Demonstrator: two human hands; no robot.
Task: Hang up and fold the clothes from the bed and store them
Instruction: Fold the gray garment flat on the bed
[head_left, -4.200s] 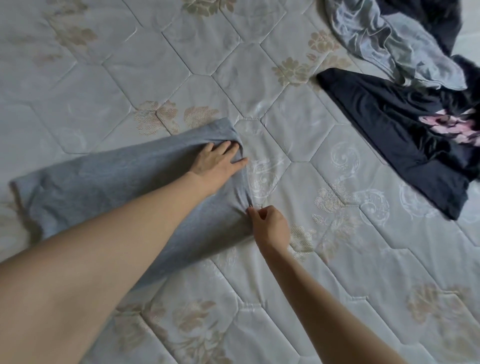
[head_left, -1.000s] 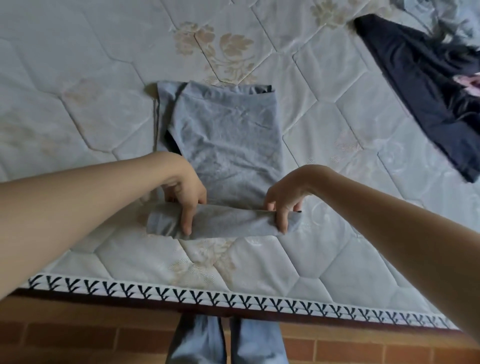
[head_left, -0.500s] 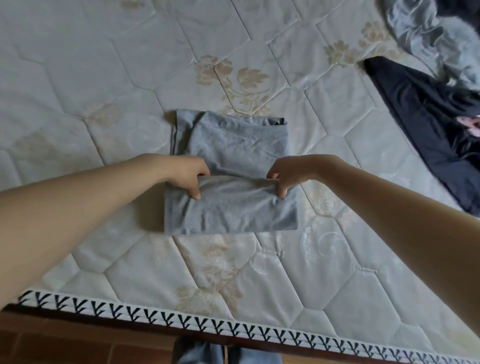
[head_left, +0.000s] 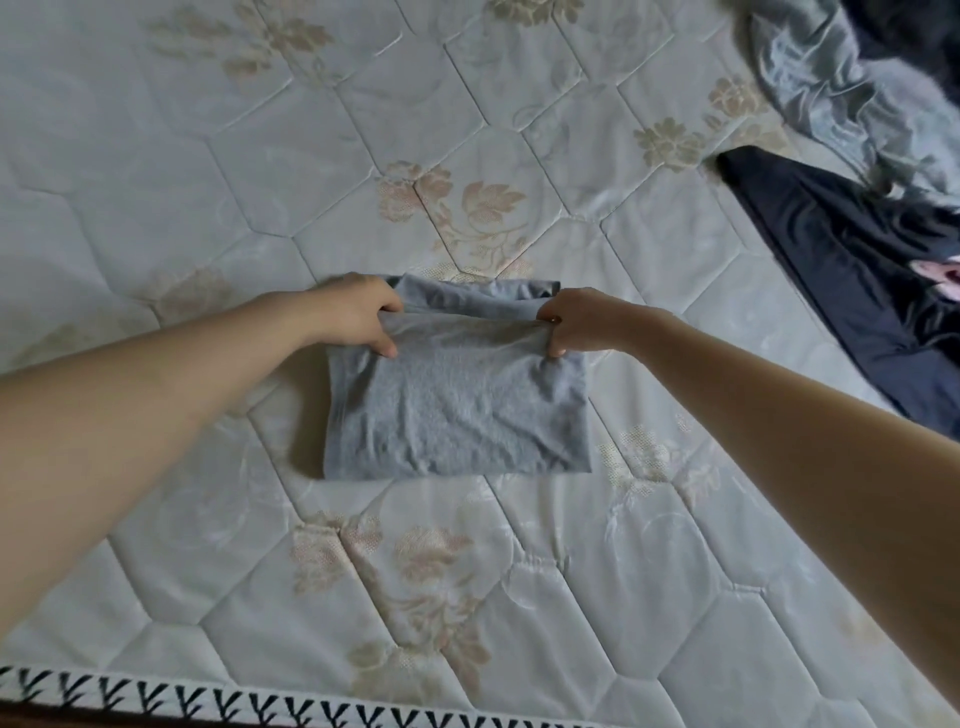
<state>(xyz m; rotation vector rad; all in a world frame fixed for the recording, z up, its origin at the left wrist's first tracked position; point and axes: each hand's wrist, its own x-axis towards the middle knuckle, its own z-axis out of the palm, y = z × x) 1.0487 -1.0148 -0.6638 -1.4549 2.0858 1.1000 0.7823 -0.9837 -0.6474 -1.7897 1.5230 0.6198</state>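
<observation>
Two hands on grey garment (head_left: 457, 410), folded to a compact rectangle, lying flat mid-bed (head_left: 156, 156). Left hand (head_left: 358, 317) fingers curled, pinching upper-left edge of top layer; right hand (head_left: 576, 322) pinching upper-right edge likewise. Dark navy garment (head_left: 841, 270) w/ pink print at right, well apart; crumpled grey-blue cloth (head_left: 841, 98) at far right corner. Patterned trim (head_left: 260, 701) along near bed edge.

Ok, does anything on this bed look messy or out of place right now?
The grey garment both hands hold is folded neatly. The odd spot is the far right: a dark garment and a silvery-grey one lie crumpled and unfolded on the mattress.
</observation>
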